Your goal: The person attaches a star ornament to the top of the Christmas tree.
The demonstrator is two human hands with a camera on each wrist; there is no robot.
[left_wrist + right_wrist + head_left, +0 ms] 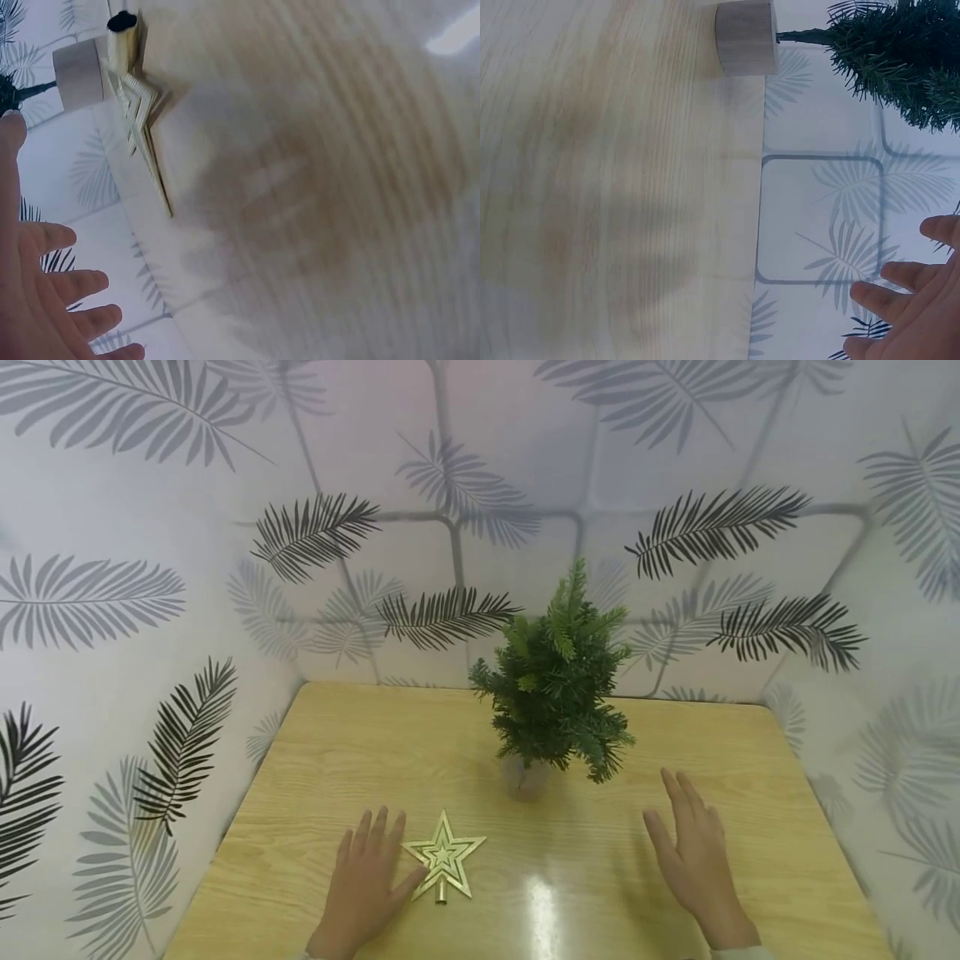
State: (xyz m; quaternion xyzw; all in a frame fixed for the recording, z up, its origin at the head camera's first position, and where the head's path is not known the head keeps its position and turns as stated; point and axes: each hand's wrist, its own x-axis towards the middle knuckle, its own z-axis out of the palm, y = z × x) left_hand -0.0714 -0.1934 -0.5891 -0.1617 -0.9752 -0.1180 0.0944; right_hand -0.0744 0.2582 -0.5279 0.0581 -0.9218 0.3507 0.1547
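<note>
A gold star tree topper [442,855] with a short tube at its base lies on the wooden table. Just left of it in the head view is my left hand [365,881], fingers extended, its thumb overlapping the star's lower left point. The left wrist view shows the topper [139,101] edge-on, beyond the hand's shadow. My right hand [692,860] is over the right side of the table with fingers stretched out, holding nothing. Between and beyond the hands stands a small artificial Christmas tree [558,685]. Its round wooden base [746,37] shows in the right wrist view.
The light wooden table [360,752] reaches back to a wall [517,460] papered with feather-like leaves. Similar walls flank it on the left and right. A bright light reflection lies on the tabletop near the front.
</note>
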